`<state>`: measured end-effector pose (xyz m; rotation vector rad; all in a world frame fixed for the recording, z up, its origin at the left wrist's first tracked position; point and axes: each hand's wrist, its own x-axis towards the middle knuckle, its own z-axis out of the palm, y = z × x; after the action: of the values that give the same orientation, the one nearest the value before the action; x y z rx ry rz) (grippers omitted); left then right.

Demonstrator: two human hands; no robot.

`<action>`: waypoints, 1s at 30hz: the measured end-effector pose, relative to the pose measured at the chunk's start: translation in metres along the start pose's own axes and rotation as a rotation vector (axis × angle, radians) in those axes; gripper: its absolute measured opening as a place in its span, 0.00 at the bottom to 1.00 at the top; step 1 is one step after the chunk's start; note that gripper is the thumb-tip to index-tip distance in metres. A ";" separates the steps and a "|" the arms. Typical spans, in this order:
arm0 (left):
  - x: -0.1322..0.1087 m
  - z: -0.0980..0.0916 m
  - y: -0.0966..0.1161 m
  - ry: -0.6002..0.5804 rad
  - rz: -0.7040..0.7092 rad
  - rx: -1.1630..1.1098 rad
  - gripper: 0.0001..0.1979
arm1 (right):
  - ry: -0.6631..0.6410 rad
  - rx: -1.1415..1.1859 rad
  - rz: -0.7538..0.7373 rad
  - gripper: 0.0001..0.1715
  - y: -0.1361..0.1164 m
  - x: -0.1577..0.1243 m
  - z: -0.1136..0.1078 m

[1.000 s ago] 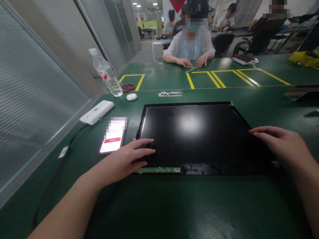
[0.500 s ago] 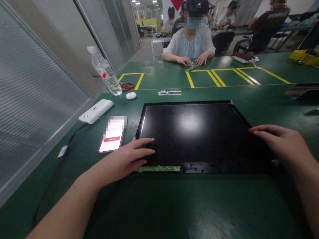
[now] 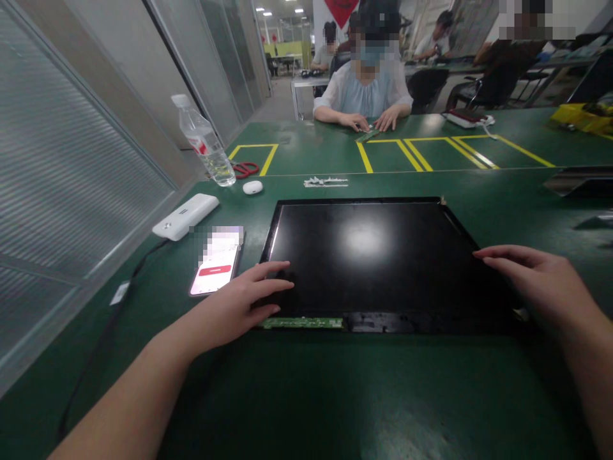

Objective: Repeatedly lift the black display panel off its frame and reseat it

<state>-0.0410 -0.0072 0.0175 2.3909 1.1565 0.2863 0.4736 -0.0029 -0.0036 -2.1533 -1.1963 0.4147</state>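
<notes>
A black display panel lies flat on the green table, with a bright reflection on its glass. A green circuit board strip runs along the left part of its near edge. My left hand is open, fingers spread over the panel's left near corner; whether all fingertips touch the glass is unclear. On the opposite side, my right hand is closed in a pinch at the panel's right edge, thumb and forefinger together. Its other fingers are partly hidden.
Left of the panel are a lit phone, a white power bank with a black cable, a white earbud case, red-handled scissors and a water bottle. White scraps lie beyond. A co-worker sits opposite, hands on a small green board.
The view has tilted very slightly, so the scene sits a little lower. My left hand has shifted barely up and left on the panel; my right hand keeps its pinch.
</notes>
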 end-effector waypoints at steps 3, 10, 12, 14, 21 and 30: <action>0.001 -0.002 0.002 0.050 -0.064 0.010 0.23 | -0.005 0.033 0.018 0.25 -0.004 -0.001 -0.001; 0.010 0.007 0.000 0.194 -0.327 0.112 0.35 | 0.107 -0.003 0.045 0.23 -0.006 -0.003 -0.004; 0.012 0.011 -0.001 0.190 -0.364 0.081 0.34 | 0.090 -0.011 0.081 0.27 -0.001 0.000 -0.004; 0.015 0.014 -0.001 0.197 -0.359 0.049 0.31 | 0.041 -0.024 0.119 0.30 0.003 0.003 -0.003; 0.018 0.022 -0.003 0.298 -0.350 0.027 0.27 | -0.029 -0.160 0.084 0.28 -0.001 0.007 0.003; 0.024 0.030 -0.007 0.356 -0.375 -0.035 0.30 | -0.028 -0.201 0.083 0.27 0.008 0.012 0.003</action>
<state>-0.0190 0.0060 -0.0123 2.0877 1.7120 0.6148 0.4835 0.0055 -0.0109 -2.3824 -1.2116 0.3743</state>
